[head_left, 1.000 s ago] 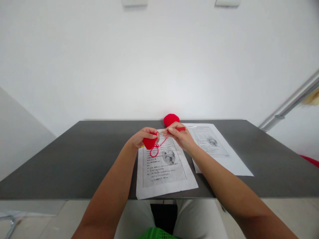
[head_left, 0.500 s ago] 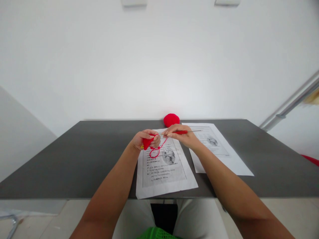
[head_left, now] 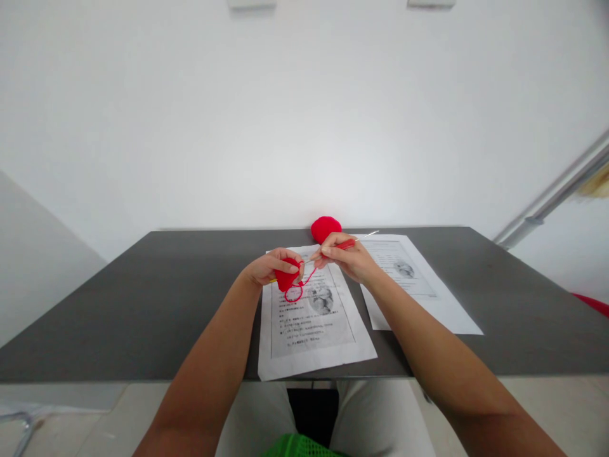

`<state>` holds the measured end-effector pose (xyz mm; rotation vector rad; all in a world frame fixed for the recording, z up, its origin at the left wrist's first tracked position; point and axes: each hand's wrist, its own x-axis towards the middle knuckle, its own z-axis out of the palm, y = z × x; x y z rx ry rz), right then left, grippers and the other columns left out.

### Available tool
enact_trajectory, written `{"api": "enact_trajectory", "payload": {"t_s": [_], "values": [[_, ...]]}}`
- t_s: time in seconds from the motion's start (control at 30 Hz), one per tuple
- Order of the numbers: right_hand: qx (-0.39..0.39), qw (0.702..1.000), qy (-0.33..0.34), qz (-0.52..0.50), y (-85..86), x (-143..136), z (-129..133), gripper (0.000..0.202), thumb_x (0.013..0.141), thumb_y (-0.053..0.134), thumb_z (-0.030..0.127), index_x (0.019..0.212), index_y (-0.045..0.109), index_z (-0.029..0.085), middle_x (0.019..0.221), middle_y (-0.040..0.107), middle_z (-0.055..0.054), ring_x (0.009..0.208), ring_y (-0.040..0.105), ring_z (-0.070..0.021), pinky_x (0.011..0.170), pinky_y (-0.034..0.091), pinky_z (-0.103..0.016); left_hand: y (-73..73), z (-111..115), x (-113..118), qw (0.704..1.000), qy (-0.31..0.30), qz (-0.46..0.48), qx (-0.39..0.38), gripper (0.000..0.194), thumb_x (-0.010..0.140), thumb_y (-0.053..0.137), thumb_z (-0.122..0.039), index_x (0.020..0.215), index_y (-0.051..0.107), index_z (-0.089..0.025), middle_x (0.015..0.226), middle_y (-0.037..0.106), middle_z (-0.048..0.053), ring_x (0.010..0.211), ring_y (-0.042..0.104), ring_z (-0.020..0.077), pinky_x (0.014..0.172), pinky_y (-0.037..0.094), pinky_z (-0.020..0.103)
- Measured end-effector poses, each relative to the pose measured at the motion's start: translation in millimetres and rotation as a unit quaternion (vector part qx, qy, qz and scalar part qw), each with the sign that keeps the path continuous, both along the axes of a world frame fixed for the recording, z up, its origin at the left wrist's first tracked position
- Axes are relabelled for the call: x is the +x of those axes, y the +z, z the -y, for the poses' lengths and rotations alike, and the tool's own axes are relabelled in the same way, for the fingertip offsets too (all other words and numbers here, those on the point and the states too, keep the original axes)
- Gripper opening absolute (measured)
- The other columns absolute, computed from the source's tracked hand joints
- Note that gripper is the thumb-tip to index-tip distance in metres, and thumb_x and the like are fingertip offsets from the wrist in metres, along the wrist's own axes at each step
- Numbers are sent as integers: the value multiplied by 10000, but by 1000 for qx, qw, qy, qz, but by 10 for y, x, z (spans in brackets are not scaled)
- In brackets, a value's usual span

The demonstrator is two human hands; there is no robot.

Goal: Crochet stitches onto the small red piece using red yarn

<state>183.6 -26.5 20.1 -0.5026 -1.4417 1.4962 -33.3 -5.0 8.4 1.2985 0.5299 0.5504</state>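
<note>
Left hand (head_left: 272, 268) and right hand (head_left: 349, 257) near each other, both pinching.
The bare left forearm (head_left: 223, 343) and right forearm (head_left: 423, 337) angle inward and forward; the fingers (head_left: 335, 238) of each hand are curled in.

A dark table (head_left: 118, 304) stands against the white wall (head_left: 304, 114) here, with one printed sheet (head_left: 309, 333) lying askew on it and a second sheet (head_left: 423, 285) to its right, each showing a grey picture. I can see a metal pole (head_left: 552, 208) slanting at the right, near a blurred yellowish thing (head_left: 598, 185), and pale floor tiles (head_left: 107, 422) below with a bent metal tube (head_left: 26, 428) at the left.
</note>
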Motion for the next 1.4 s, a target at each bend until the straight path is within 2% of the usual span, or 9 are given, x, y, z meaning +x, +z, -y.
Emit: {"api": "enact_trajectory", "payload": {"t_s": [0.13,0.27,0.4,0.5,0.67,0.8,0.93,1.07,1.4], "values": [[-41,999,-4,-23,-21,-39,-16,281,695,830,379,699,644,167,697,753,-25,599,702,-134,626,592,-261,13,-1,14,999,45,-12,-3,296,549,844,-323,643,698,-84,576,636,49,494,529,99,493,365,218],[-22,998,-41,-42,-58,-84,-21,273,704,818,403,717,652,186,714,752,-11,623,702,-130,657,598,-268,7,-2,62,995,100,14,-7,306,544,863,-322,651,704,-84,579,647,45,502,540,92,506,385,207],[99,983,-156,-2,-85,-117,14,161,795,741,374,779,690,222,827,761,-23,748,712,-163,760,598,-333,-9,-10,112,983,172,59,-17,285,547,870,-282,711,729,-96,618,674,39,533,564,96,535,417,210],[228,945,-225,70,-92,-101,32,94,844,689,336,817,717,250,896,760,-39,867,705,-200,841,576,-385,-12,-18,139,978,197,67,-19,294,540,875,-269,737,744,-94,608,672,30,513,548,83,513,403,198],[381,885,-211,168,-127,-42,-12,111,875,656,289,960,727,287,1067,748,-55,1015,674,-228,956,515,-441,-5,-15,171,979,193,65,-28,331,497,897,-277,719,740,-89,581,664,24,486,537,76,497,392,195],[370,887,-211,177,-172,-30,-46,134,877,657,313,994,717,290,1061,746,-59,1010,669,-233,951,507,-446,16,5,204,982,182,52,-21,326,508,894,-260,732,737,-83,594,676,33,495,545,85,510,390,209],[295,908,-245,166,-171,-38,-46,130,882,645,355,932,735,275,974,752,-50,952,679,-227,905,518,-416,40,14,232,983,181,38,-3,301,516,875,-209,758,738,-94,624,692,30,549,581,110,589,430,243],[242,928,-237,155,-160,-51,-52,151,887,633,370,896,741,266,933,754,-38,923,686,-213,880,522,-392,31,7,240,981,190,31,12,283,523,859,-191,765,740,-105,647,704,27,594,608,129,651,449,266],[349,895,-214,175,-212,-10,-103,110,865,665,294,958,723,289,1066,738,-53,1020,670,-215,956,503,-430,20,10,221,987,156,33,-17,342,542,853,-188,855,754,-89,710,731,70,639,642,145,671,473,264]]}}
